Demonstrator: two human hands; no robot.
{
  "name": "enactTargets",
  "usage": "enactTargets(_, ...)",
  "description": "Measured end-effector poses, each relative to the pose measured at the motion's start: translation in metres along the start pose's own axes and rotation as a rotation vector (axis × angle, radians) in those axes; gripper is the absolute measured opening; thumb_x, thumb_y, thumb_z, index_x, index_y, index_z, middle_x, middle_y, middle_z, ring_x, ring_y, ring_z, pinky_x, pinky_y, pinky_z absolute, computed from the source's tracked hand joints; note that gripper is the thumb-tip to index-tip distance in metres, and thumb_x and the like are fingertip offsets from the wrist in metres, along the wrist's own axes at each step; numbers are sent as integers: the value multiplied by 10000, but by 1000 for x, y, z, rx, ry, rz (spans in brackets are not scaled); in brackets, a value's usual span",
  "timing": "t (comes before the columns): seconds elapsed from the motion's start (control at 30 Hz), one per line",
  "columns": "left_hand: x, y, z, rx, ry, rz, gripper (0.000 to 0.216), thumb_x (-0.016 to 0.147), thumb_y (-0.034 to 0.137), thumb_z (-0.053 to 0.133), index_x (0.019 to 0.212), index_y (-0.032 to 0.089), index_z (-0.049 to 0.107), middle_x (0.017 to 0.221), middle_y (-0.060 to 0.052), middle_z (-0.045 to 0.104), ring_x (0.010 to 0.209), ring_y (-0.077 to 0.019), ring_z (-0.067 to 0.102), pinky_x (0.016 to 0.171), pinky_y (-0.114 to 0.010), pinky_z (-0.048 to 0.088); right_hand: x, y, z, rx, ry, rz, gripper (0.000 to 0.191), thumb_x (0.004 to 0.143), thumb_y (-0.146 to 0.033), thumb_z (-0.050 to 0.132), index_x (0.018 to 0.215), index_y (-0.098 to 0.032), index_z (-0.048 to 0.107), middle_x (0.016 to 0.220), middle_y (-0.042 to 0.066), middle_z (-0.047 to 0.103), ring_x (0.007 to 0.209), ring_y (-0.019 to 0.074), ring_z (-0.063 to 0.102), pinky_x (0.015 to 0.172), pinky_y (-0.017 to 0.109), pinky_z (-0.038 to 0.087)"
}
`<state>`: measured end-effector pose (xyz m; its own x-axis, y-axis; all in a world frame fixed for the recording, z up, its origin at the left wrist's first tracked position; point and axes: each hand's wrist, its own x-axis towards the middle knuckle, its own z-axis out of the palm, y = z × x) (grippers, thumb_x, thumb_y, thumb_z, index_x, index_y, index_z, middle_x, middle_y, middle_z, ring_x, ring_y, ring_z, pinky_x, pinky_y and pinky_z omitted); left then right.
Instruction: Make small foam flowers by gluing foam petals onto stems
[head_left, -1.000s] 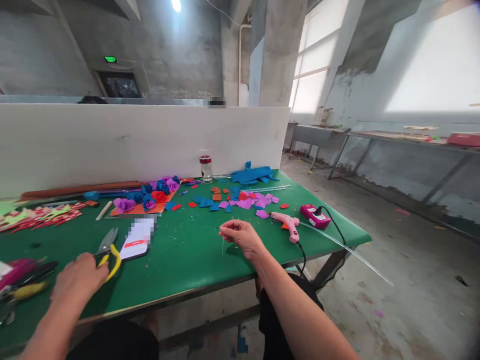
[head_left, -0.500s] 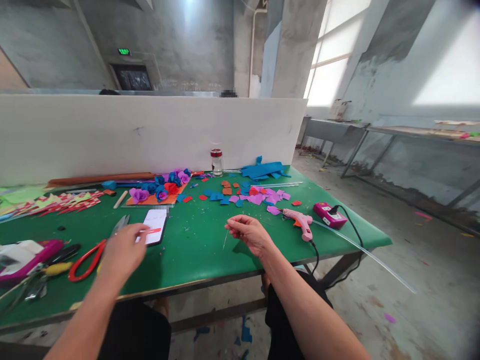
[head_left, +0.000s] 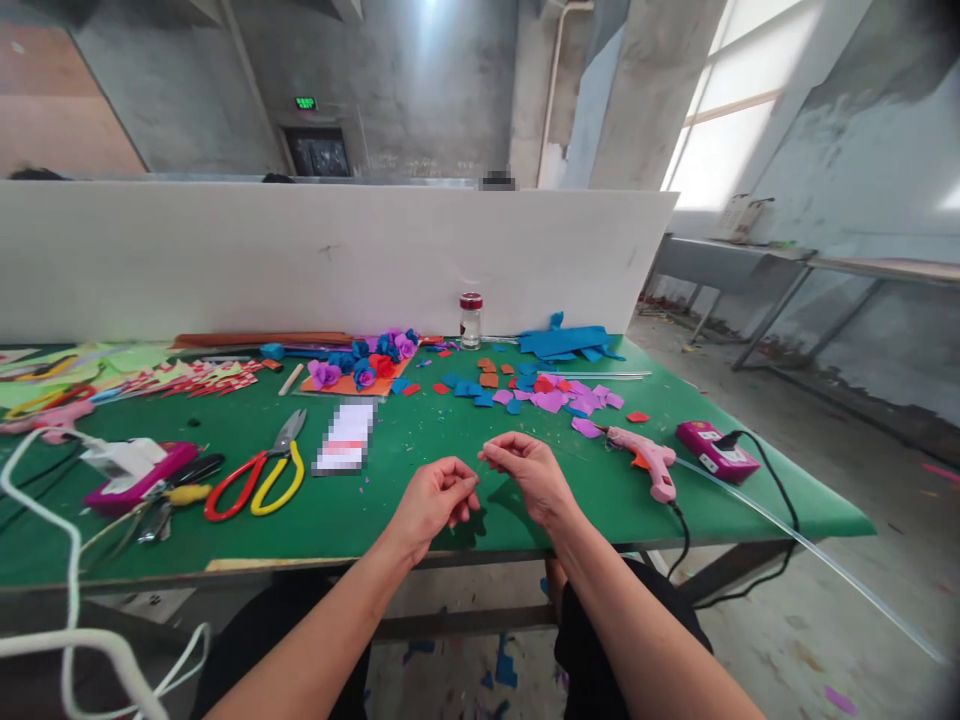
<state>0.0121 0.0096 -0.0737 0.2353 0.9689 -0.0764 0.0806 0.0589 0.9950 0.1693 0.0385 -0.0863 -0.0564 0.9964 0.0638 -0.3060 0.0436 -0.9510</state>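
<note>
My right hand (head_left: 529, 475) is closed in a pinch over the table's front half. A thin, pale, thread-like strand (head_left: 481, 468) runs from its fingertips toward my left hand (head_left: 435, 500), whose thumb and fingers are pinched together at the strand's lower end. Only a little space separates the two hands. What the strand is made of is too fine to tell. Left of my hands lie scissors (head_left: 281, 465) with one red and one yellow handle. Between them and my left hand is a phone (head_left: 346, 440) with a lit screen.
On the green table (head_left: 427, 430) are paper flowers (head_left: 364, 362), purple paper pieces (head_left: 551, 398), a lidded glass jar (head_left: 471, 322) and a pink glue gun (head_left: 643, 458). A magenta power strip (head_left: 716, 450) sits at right. White cable (head_left: 71, 560) loops at left. A white panel (head_left: 337, 260) stands behind.
My left hand has moved right, away from the phone, to meet my right hand at the strand. The phone's screen stays lit. The view has turned left.
</note>
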Motion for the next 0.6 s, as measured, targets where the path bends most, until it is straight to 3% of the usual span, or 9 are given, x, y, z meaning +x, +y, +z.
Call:
enactTargets(0.27,-7,-6,-5,-52,22,-55,222,700,349,651,681,165,529,540,-10,643,374,-84,512,329,-166,285,2,18,15,65,91,-11,233,591,-338,804,661,-172,656,658,26,697,589,117,552,615,256,408)
enactTargets(0.4,-12,-9,-5,29,15,-111,198,721,354,599,678,176,523,555,-18,648,383,-102,528,340,-181,289,10,14,7,123,197,-53,237,566,-338,810,664,-178,665,657,19,686,580,111,546,592,248,418)
enactTargets(0.47,-15,-3,-26,205,71,-94,214,750,386,564,687,184,533,568,-21,654,417,-123,556,380,-203,332,15,8,-4,168,255,-69,262,540,-346,825,679,-185,671,683,20,687,568,107,537,571,244,422)
enactTargets(0.5,-17,2,-44,363,156,-54,233,768,406,545,684,189,541,569,-20,655,447,-135,577,427,-218,370,16,5,-10,181,267,-68,275,533,-353,833,683,-185,675,695,23,689,565,106,535,561,242,424)
enactTargets(0.53,-19,7,-67,556,289,3,267,801,429,505,690,193,562,598,-24,668,499,-147,603,489,-233,399,17,3,-14,187,267,-69,283,531,-359,839,686,-184,679,704,25,691,567,105,536,558,238,426)
enactTargets(0.6,-25,15,-120,934,579,-26,301,815,455,473,715,208,614,679,-48,705,651,-205,653,552,-262,396,16,0,-20,185,243,-63,289,536,-364,849,688,-178,688,706,24,694,581,98,540,559,223,425)
